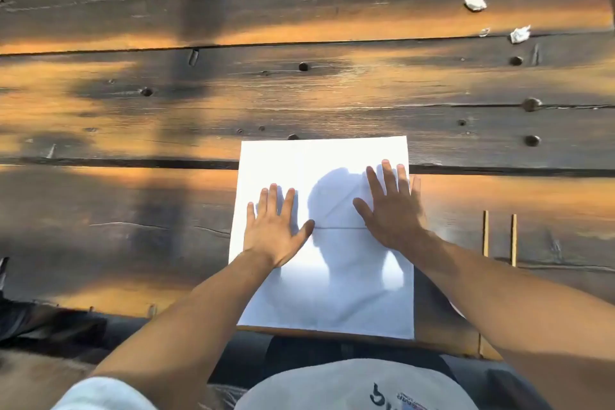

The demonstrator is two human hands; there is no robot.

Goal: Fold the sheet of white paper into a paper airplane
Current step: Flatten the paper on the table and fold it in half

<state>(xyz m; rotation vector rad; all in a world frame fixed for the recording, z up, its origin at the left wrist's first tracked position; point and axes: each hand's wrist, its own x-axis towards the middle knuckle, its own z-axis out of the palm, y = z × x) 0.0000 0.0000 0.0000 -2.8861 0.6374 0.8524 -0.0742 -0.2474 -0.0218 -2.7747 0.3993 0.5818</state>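
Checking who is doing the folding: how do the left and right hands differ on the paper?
The left hand lies wholly on the paper, in sunlight; the right hand reaches farther up, at the paper's right edge, and is darker. The right hand rests over a diagonal crease; the left on plain sheet. Both are flat, fingers straight, pressing down.

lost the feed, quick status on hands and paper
Left hand and right hand flat, pressing the white paper. Diagonal crease showing. Nothing in the way.
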